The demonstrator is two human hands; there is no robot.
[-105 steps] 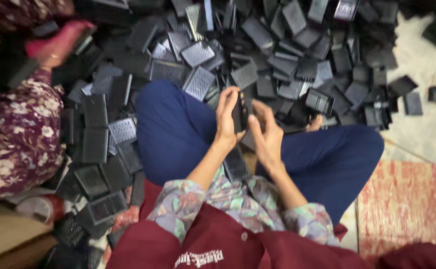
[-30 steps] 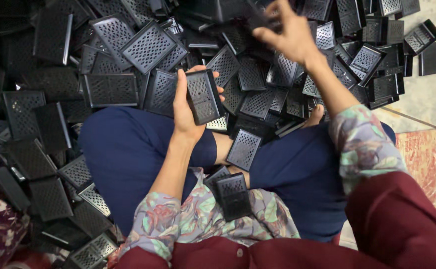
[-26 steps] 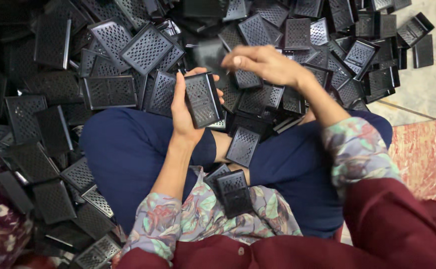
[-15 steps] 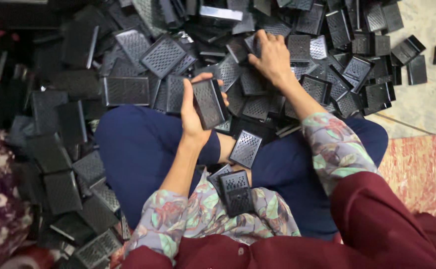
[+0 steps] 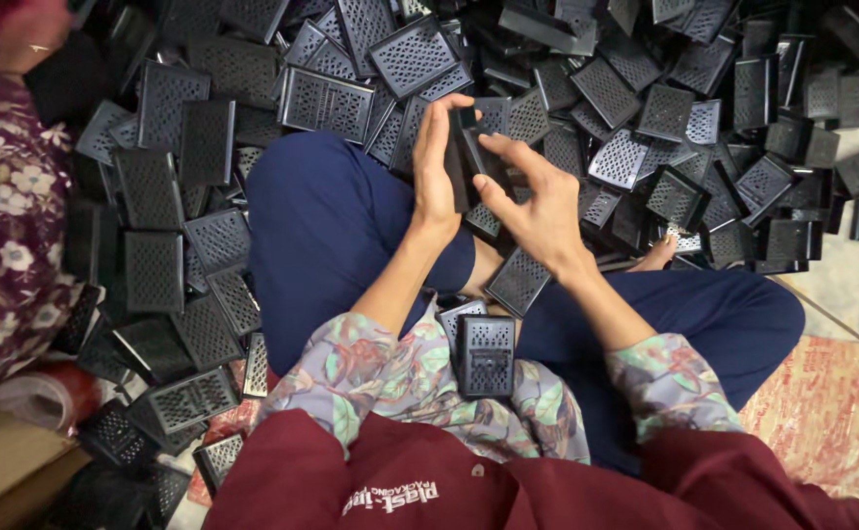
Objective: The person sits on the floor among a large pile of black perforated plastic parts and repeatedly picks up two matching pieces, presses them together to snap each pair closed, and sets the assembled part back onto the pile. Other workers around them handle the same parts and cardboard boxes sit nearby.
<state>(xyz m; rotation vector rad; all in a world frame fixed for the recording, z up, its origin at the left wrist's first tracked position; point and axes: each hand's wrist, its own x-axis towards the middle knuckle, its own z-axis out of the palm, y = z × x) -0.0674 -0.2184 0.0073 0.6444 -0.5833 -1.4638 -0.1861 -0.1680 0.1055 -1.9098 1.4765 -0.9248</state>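
Both hands are up in front of the chest, working one piece between them: the left hand (image 5: pixel 436 172) stands on edge with its fingers straight and pressed flat along the side of a black perforated plastic case (image 5: pixel 470 157), steadying it upright, while the right hand (image 5: pixel 537 196) comes in from the other side, fingers curled over the case's top and face, thumb underneath, so the piece is pinched from both sides and cannot twist. The case sits above the left knee, clear of the pile, probably held high so its edges can be seen and felt. Below it, a finished-looking black case (image 5: pixel 487 355) rests on the lap against the floral shirt, with another perforated panel (image 5: pixel 520 282) lying on the crossed blue trouser legs (image 5: pixel 331 226) just beside the right wrist, close for reaching. All around spreads a heap of matching black grilled parts (image 5: pixel 645 108), and at the left edge sits another person's floral sleeve (image 5: pixel 7 216).
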